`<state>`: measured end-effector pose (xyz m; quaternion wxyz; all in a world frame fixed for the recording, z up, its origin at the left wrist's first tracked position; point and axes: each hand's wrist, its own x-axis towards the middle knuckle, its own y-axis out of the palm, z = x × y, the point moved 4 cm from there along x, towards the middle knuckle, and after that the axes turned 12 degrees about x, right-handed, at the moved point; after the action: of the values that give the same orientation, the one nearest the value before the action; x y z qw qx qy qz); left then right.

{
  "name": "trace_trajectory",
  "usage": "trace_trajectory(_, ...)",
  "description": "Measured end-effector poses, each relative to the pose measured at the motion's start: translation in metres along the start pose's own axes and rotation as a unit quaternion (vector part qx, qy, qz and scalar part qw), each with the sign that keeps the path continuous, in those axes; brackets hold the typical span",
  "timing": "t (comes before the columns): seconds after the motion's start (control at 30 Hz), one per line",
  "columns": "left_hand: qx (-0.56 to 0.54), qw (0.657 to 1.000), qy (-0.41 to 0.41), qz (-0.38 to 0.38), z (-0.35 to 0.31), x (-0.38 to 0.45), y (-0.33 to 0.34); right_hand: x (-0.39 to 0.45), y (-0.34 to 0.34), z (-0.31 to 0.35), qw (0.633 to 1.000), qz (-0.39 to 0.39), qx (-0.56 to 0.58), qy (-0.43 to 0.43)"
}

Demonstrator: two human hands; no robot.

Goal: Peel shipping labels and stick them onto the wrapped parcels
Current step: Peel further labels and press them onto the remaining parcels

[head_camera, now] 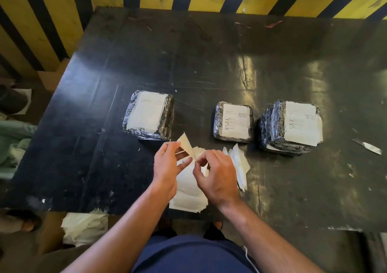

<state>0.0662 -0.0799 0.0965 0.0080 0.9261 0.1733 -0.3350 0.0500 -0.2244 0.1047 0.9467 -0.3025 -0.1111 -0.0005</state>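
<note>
Left hand [167, 168] and right hand [215, 176] pinch a pale, curling paper shipping label [187, 147] above the white label stack [188, 197] at the black desk's [104, 147] near edge.

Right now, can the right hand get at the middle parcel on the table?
Probably yes: the middle parcel lies just beyond the right hand with bare table between, though its fingers are busy peeling a label.
</note>
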Motion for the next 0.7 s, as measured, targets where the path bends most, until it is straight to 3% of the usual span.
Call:
trace_trajectory(0.17, -0.05, 0.999, 0.003, 0.003, -0.01, 0.0, -0.014, 0.013, -0.005, -0.02, 0.984, -0.037, 0.103, 0.141)
trace_trajectory(0.23, -0.023, 0.999, 0.025, -0.025, -0.018, 0.01, -0.029, 0.02, -0.007, -0.033, 0.949, -0.034, 0.208, 0.235)
trace_trajectory(0.33, 0.089, 0.995, 0.027, -0.02, -0.016, 0.026, -0.047, 0.026, -0.007, -0.038, 0.866, -0.015, 0.356, 0.351)
trace_trajectory(0.4, 0.138, 0.99, 0.007, 0.034, -0.01, 0.029, -0.05, 0.028, -0.003, -0.037, 0.824, -0.011, 0.417, 0.382)
trace_trajectory(0.5, 0.132, 0.988, 0.016, 0.073, -0.008, 0.03, -0.054, 0.031, 0.008, -0.034, 0.794, -0.006, 0.453, 0.405)
trace_trajectory(0.6, 0.104, 0.992, 0.041, 0.056, -0.006, 0.035, -0.062, 0.036, 0.02, -0.032, 0.811, -0.006, 0.43, 0.396)
trace_trajectory(0.7, 0.152, 0.986, 0.075, -0.003, -0.007, 0.045, -0.071, 0.042, 0.032, -0.03, 0.888, -0.026, 0.317, 0.332)
